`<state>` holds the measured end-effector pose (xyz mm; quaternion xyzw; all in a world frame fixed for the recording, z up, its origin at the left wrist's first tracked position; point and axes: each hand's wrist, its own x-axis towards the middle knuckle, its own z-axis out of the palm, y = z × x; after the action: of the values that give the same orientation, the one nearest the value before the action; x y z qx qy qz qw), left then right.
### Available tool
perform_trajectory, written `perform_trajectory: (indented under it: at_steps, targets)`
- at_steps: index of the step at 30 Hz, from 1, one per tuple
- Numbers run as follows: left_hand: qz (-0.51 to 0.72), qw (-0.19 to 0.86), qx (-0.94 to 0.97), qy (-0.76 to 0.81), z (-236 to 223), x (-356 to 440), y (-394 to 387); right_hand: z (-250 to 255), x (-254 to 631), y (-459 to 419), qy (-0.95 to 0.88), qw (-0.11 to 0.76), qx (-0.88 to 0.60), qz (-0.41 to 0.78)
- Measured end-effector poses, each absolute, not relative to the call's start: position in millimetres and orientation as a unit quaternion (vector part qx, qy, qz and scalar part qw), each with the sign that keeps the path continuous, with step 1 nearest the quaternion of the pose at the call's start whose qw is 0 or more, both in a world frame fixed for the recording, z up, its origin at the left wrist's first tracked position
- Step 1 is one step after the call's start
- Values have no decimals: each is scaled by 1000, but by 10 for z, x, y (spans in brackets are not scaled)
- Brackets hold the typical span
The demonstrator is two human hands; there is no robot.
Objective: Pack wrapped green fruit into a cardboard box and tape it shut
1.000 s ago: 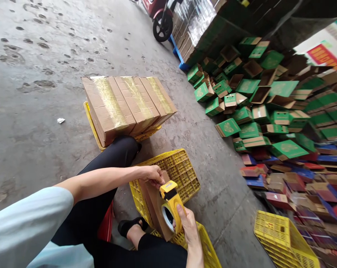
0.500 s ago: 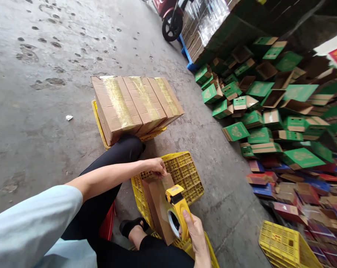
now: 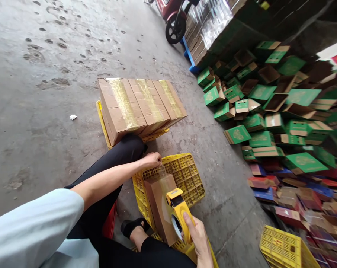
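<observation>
My right hand (image 3: 198, 235) grips a yellow tape dispenser (image 3: 182, 213) with a roll of tape in it, held against a brown cardboard box (image 3: 160, 203). The box stands on a yellow plastic crate (image 3: 182, 175). Closed in a pinch, my left hand (image 3: 152, 160) is just beyond the far end of the box. A strip of clear tape (image 3: 162, 172) runs from its fingers down toward the box and dispenser. The fingertips are partly hidden.
Three taped cartons (image 3: 142, 106) sit on another yellow crate (image 3: 100, 119) ahead. Green boxes (image 3: 262, 138) lie heaped at the right, above red and blue ones. A yellow crate (image 3: 280, 243) stands lower right. A red scooter (image 3: 172, 18) is at the back beside a blue pallet (image 3: 188, 56).
My left hand has drawn back from the box's far end, up and to the left, with the tape strip stretching from it. The dispenser stays in my right hand at the box.
</observation>
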<state>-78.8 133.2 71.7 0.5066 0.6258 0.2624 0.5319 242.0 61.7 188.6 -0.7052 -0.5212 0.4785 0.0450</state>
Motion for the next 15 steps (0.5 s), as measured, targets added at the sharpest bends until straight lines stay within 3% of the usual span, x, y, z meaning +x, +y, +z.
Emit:
perform_trajectory:
  at_steps: [15]
  targets:
    - [240, 479, 520, 665, 366, -656, 1334, 1751, 2338, 746, -546, 34, -689, 475]
